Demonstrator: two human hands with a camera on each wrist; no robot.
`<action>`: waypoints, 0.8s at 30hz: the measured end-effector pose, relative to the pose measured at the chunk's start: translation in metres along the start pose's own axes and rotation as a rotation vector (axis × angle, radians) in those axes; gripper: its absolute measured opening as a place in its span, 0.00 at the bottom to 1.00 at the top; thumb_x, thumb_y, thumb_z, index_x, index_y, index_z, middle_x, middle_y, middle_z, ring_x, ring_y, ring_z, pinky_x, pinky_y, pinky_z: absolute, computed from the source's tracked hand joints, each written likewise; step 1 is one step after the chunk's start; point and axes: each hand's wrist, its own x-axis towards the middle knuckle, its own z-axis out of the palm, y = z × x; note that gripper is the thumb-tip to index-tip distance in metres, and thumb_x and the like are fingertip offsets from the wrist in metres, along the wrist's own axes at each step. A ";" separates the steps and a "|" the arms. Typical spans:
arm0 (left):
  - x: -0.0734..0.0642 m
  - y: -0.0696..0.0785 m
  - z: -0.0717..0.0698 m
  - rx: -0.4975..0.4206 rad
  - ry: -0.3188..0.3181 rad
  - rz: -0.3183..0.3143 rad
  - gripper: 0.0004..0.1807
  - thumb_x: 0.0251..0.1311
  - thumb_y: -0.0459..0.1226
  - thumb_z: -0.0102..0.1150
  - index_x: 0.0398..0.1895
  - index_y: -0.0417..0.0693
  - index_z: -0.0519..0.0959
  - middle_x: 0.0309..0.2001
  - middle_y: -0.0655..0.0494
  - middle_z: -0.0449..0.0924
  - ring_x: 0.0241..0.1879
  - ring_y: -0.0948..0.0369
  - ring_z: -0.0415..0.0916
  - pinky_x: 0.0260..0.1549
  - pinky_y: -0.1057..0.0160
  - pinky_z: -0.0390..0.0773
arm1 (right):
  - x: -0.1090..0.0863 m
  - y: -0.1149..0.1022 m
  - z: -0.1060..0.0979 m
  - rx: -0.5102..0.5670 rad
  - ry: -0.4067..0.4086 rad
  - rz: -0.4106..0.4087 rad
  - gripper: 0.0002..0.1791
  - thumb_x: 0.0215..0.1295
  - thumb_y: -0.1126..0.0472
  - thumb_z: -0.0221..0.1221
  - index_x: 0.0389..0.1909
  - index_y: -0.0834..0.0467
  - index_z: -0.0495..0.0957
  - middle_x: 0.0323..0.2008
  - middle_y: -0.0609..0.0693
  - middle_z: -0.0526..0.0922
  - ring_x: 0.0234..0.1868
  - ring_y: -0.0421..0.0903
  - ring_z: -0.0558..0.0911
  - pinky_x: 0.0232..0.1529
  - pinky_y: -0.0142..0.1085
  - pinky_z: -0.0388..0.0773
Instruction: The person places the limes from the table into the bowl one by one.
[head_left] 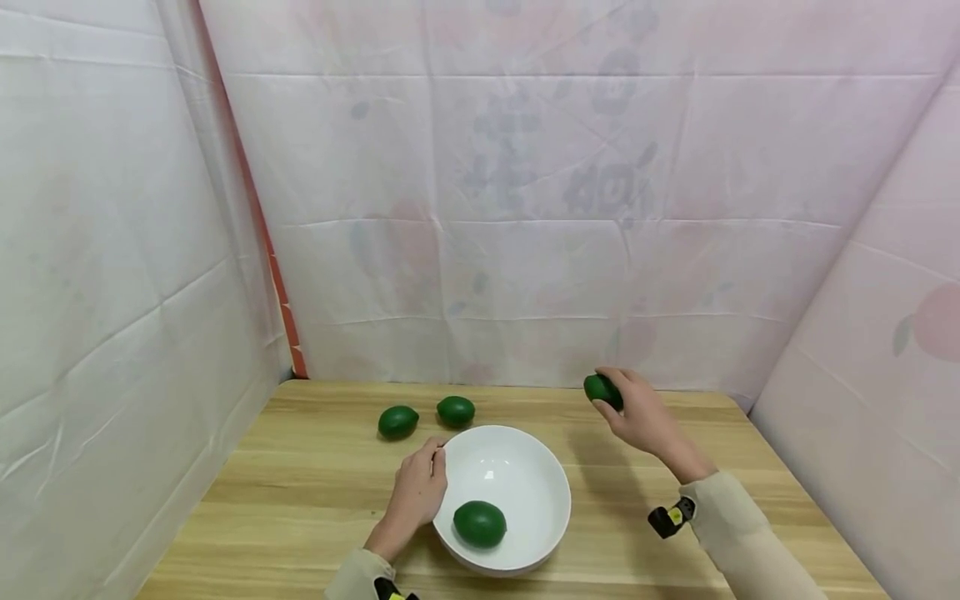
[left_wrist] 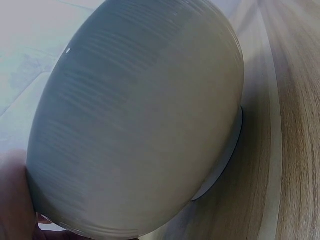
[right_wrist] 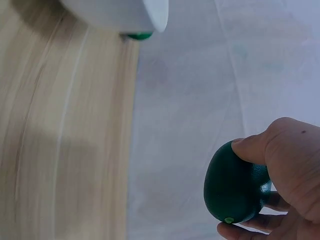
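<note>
My left hand (head_left: 420, 483) grips the left rim of a white bowl (head_left: 536, 475), fingers over the edge. One green lime (head_left: 480, 524) lies inside the bowl, toward its near side. In the left wrist view the bowl's outer wall (left_wrist: 140, 115) fills most of the picture, with fingers at its lower left edge. My right hand (head_left: 637, 417) holds another green lime (right_wrist: 232, 185) between thumb and fingers, raised above the table to the right of the bowl. Beyond the bowl's left side, two more limes, a left one (head_left: 397, 422) and a right one (head_left: 455, 411), rest on the table.
The wooden table (head_left: 292, 475) carries all of this. Pale printed cloth hangs behind it as a back wall (head_left: 525, 275), with more cloth at the left side (head_left: 112, 292) and right side (head_left: 885, 375). Each sleeve has a black wrist camera, the right one (head_left: 670, 517) fully visible.
</note>
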 end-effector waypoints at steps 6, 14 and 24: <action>-0.001 0.001 -0.001 0.002 -0.006 0.003 0.16 0.78 0.36 0.44 0.60 0.43 0.78 0.55 0.45 0.85 0.57 0.47 0.82 0.56 0.43 0.80 | 0.001 -0.024 -0.002 0.001 0.017 -0.084 0.29 0.66 0.65 0.66 0.66 0.67 0.72 0.56 0.70 0.78 0.49 0.63 0.82 0.43 0.53 0.83; -0.001 0.001 -0.001 -0.002 -0.003 0.013 0.16 0.78 0.36 0.44 0.59 0.43 0.79 0.54 0.45 0.86 0.57 0.47 0.82 0.56 0.42 0.79 | 0.000 -0.052 -0.004 -0.031 0.017 -0.204 0.30 0.63 0.64 0.68 0.65 0.63 0.73 0.55 0.65 0.79 0.50 0.58 0.82 0.43 0.49 0.84; 0.000 -0.001 0.001 -0.002 0.010 0.004 0.16 0.78 0.37 0.44 0.59 0.45 0.79 0.54 0.46 0.86 0.57 0.48 0.82 0.56 0.44 0.80 | -0.007 -0.075 -0.002 -0.022 -0.070 -0.294 0.30 0.62 0.62 0.69 0.65 0.61 0.73 0.55 0.56 0.81 0.48 0.47 0.83 0.44 0.42 0.83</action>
